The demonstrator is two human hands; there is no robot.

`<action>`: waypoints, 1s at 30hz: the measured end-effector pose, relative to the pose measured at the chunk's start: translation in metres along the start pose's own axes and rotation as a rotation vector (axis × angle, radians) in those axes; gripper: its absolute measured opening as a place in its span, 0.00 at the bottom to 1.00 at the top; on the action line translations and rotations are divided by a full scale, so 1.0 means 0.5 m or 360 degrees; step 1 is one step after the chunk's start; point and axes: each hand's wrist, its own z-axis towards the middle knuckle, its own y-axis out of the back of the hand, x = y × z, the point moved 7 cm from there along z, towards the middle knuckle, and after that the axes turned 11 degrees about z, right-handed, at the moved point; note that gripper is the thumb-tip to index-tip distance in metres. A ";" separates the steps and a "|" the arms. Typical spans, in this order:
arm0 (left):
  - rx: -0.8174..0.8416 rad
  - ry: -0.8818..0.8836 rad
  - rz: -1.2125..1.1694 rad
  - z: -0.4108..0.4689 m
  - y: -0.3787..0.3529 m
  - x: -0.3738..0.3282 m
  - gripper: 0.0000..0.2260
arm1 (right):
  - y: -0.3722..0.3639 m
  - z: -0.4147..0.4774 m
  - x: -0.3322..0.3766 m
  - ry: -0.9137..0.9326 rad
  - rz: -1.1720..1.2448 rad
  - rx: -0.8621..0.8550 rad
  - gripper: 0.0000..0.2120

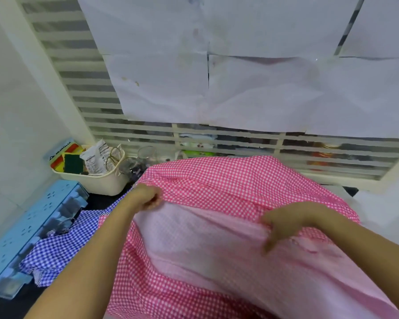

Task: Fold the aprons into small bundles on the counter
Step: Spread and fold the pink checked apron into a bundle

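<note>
**Pink apron held in both hands**

My left hand (148,199) is fisted on the pink apron (217,180), gripping its turned-back edge. My right hand (286,224), curled, pinches the same edge. The apron lies spread across the table (12,306), pale underside up near me. A blue apron (62,245) lies crumpled to its left.

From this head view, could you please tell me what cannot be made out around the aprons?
Head view:
Counter: mostly covered by the pink gingham apron.
Blue gingham apron: partly hidden by the left forearm.
Right hand: grip blurred.
Items behind the window slats: too obscured to identify.
</note>
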 end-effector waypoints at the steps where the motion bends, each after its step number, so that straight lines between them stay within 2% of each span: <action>1: -0.0053 0.0054 0.0109 0.010 0.004 0.020 0.11 | -0.025 -0.004 -0.004 0.0015 0.0224 0.0237 0.23; 3: -0.0152 0.0110 0.0439 0.027 0.018 0.041 0.09 | -0.049 -0.009 -0.025 -0.0005 0.0722 0.0535 0.24; 4: -0.0230 0.0121 0.0708 0.035 0.029 0.039 0.04 | -0.051 -0.011 -0.040 0.0001 0.0896 0.0603 0.23; 5: -0.0385 0.0100 0.0961 0.042 0.046 0.027 0.05 | -0.046 -0.013 -0.055 0.0001 0.0999 0.0575 0.23; 6: -0.0571 0.0054 0.1073 0.046 0.063 0.008 0.12 | -0.034 -0.006 -0.073 0.0004 0.1038 0.0408 0.23; 8: -0.0789 -0.0123 0.1100 0.036 0.068 -0.048 0.23 | 0.019 0.010 -0.130 -0.0104 0.0912 -0.0310 0.26; 9: -0.0814 -0.0278 0.1126 0.021 0.054 -0.085 0.28 | 0.045 0.010 -0.163 -0.0221 0.0771 -0.0700 0.33; 10: -0.0740 -0.0510 0.1186 0.012 0.027 -0.132 0.31 | 0.063 0.004 -0.189 -0.0338 0.0617 -0.0959 0.42; 11: -0.0591 -0.0777 0.1212 -0.001 -0.014 -0.175 0.34 | 0.063 0.007 -0.204 -0.0421 0.0490 -0.1008 0.49; 12: -0.0401 -0.1004 0.1261 -0.018 -0.059 -0.213 0.36 | 0.058 0.015 -0.215 -0.0468 0.0386 -0.0958 0.52; 13: -0.0224 -0.1168 0.1333 -0.037 -0.107 -0.239 0.37 | 0.050 0.026 -0.221 -0.0488 0.0279 -0.0890 0.49; 14: -0.0088 -0.1290 0.1439 -0.046 -0.154 -0.254 0.39 | 0.048 0.032 -0.226 -0.0475 0.0175 -0.0898 0.41; 16: 0.0007 -0.1451 0.1657 -0.063 -0.236 -0.270 0.41 | 0.069 0.035 -0.230 -0.0424 0.0033 -0.1126 0.16; 17: 0.0028 -0.1482 0.1754 -0.064 -0.268 -0.269 0.41 | 0.084 0.032 -0.233 -0.0431 0.0046 -0.1268 0.10; 19: -0.0019 -0.1462 0.1817 -0.046 -0.309 -0.269 0.37 | 0.122 0.016 -0.238 -0.0390 0.0257 -0.1553 0.10; 21: -0.0122 -0.1475 0.1646 -0.036 -0.321 -0.285 0.22 | 0.172 -0.016 -0.231 -0.0228 0.0523 -0.1859 0.11; 22: -0.0148 -0.1466 0.1415 -0.036 -0.315 -0.302 0.12 | 0.198 -0.038 -0.218 -0.0091 0.0652 -0.1992 0.12; 23: -0.0165 -0.1396 0.1148 -0.033 -0.304 -0.322 0.08 | 0.222 -0.056 -0.204 0.0093 0.0763 -0.2060 0.14; 25: -0.0246 -0.1123 0.0716 -0.003 -0.254 -0.351 0.13 | 0.254 -0.063 -0.176 0.0440 0.0894 -0.1991 0.21; 28: -0.0483 -0.0757 0.0176 0.059 -0.149 -0.369 0.17 | 0.254 -0.008 -0.185 0.0341 0.0581 -0.1679 0.44; 30: -0.0549 -0.0718 0.0079 0.073 -0.096 -0.367 0.17 | 0.229 0.025 -0.207 0.0279 0.0619 -0.1493 0.49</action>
